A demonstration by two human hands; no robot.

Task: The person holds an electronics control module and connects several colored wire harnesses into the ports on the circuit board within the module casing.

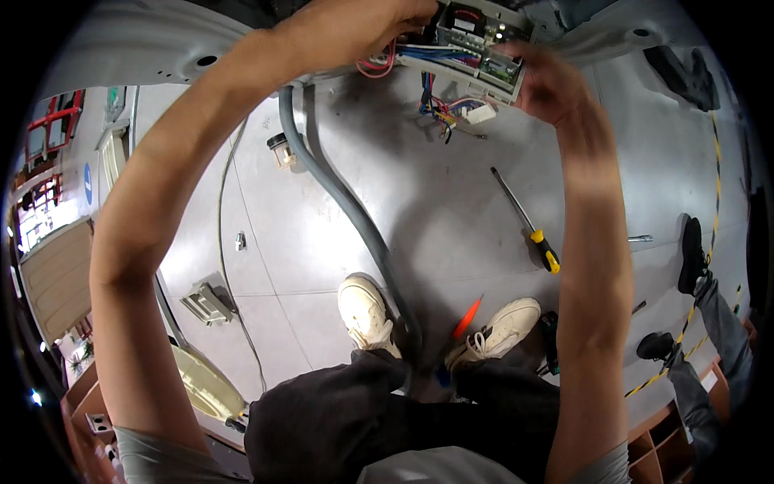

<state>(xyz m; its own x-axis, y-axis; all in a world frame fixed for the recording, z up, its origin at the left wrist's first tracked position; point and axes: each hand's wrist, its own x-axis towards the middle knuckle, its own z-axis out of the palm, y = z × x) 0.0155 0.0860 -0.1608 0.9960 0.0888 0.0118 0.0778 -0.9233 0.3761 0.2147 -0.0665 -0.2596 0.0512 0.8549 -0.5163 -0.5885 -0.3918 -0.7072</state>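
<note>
A pale plastic control box (493,85) with a circuit board, a round black part and bundles of wires sits at the top of the view, against a grey metal panel (153,60). My left hand (355,28) is at its left end, fingers curled together above the wires; what they pinch is hidden. My right hand (552,81), slightly blurred, grips the box's right end with the thumb over its edge. Pink wires (377,66) loop out below my left hand. Below the box hang coloured wires with a white connector (480,114).
On the grey floor lie a yellow-black screwdriver (532,222), an orange pointed tool (468,317), a metal socket (240,241), a clear cup with a dark top (282,152) and a plastic frame (207,304). A grey hose (343,194) runs between my shoes. Other people's legs (717,315) stand right.
</note>
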